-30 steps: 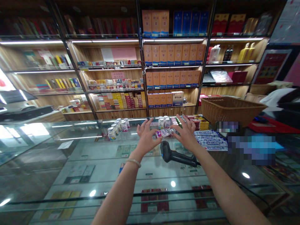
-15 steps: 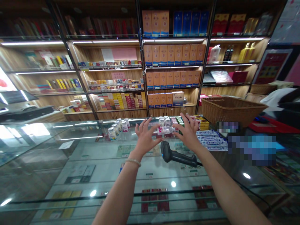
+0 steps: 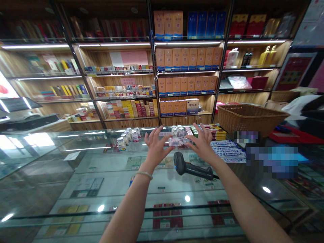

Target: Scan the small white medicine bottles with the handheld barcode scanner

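Between my two hands a small bottle with a pink and white label lies on its side, over the glass counter. My left hand has thumb and forefinger at the bottle's left end, its other fingers raised and spread. At the bottle's right end are the thumb and forefinger of my right hand. Just nearer to me, a black barcode scanner rests on the glass. Similar small bottles stand upright behind the held one. Another group of small bottles stands to the left.
Blue and white packets and a stack of yellow and red packs lie right of my right hand. Farther right stands a wicker basket. The scanner's cable runs under my right forearm. Lit shelves with boxes line the back wall.
The small bottle has turned about its long axis, so another side of its label faces me. Both hands have shifted very slightly left. The scanner has stayed still.
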`<state>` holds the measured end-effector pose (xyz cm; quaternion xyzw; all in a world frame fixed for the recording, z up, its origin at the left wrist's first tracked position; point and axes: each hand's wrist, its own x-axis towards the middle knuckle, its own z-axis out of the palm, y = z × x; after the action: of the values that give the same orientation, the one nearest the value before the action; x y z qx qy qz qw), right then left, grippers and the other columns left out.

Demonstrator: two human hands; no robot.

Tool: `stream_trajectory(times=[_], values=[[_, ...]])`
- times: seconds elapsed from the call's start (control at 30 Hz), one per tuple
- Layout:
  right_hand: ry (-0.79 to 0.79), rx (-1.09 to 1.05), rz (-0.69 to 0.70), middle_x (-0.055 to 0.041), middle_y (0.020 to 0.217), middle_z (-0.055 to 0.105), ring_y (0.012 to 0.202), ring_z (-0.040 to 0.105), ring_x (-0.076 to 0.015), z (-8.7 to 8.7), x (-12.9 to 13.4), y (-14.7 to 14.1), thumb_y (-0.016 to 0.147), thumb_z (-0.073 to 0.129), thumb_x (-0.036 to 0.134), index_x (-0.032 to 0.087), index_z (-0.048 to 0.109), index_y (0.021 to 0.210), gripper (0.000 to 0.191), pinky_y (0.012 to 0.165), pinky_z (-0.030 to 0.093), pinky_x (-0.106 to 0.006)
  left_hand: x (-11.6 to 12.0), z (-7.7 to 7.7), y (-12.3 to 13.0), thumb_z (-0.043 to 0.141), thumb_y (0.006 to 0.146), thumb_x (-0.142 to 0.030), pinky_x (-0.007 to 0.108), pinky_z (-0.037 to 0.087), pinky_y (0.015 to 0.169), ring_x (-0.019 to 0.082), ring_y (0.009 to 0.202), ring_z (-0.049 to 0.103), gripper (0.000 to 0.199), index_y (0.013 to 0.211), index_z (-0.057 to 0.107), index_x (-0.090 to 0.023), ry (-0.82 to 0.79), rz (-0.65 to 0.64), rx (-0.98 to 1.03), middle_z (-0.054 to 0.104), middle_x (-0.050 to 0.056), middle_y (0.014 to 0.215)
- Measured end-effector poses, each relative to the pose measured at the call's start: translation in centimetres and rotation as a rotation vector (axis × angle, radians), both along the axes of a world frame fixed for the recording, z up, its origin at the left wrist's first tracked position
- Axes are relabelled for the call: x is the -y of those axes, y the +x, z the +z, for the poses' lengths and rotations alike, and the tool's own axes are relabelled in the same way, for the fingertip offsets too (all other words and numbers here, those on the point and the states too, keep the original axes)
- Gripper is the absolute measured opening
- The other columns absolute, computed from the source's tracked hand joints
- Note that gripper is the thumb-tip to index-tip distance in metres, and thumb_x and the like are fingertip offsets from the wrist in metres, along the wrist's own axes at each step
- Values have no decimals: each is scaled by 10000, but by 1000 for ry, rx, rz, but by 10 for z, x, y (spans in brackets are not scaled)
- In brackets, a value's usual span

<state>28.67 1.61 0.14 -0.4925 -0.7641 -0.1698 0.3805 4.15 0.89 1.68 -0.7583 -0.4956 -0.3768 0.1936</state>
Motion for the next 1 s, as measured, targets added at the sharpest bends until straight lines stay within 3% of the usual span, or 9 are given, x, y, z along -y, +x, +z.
stream_trajectory(times=[0.4, 0.6, 0.77, 1.0], values=[[-43, 5, 19, -63, 1650, 295, 1522, 166, -353, -1, 0, 0, 995, 511, 450, 324, 737, 1124, 290, 1169, 175, -643, 1, 1, -1, 787, 769, -552, 591, 33, 1241, 353, 1482, 313, 412, 1126, 743, -351, 19, -21, -7, 398, 78, 1607], [-35, 18, 20, -50, 1662, 280, 1528, 155, -346, -3, -2, 2, 993, 509, 455, 335, 731, 1148, 296, 1174, 169, -633, 3, 3, -1, 795, 760, -551, 592, 22, 1244, 366, 1484, 310, 542, 1266, 690, -386, -2, -23, -5, 384, 75, 1618], [-40, 27, 20, -55, 1640, 315, 1527, 162, -342, -3, -1, 2, 993, 510, 456, 333, 728, 1139, 289, 1176, 159, -640, 2, 0, -2, 782, 774, -544, 596, -1, 1241, 350, 1501, 288, 395, 1138, 739, -398, 17, -37, -29, 373, 45, 1627], [-20, 78, -55, -66, 1641, 333, 1533, 170, -352, 5, 2, -9, 996, 510, 418, 340, 706, 1210, 300, 1177, 169, -648, 2, 2, -1, 784, 787, -494, 620, -8, 1231, 359, 1492, 306, 355, 1115, 740, -366, 31, -14, -30, 405, 63, 1614]])
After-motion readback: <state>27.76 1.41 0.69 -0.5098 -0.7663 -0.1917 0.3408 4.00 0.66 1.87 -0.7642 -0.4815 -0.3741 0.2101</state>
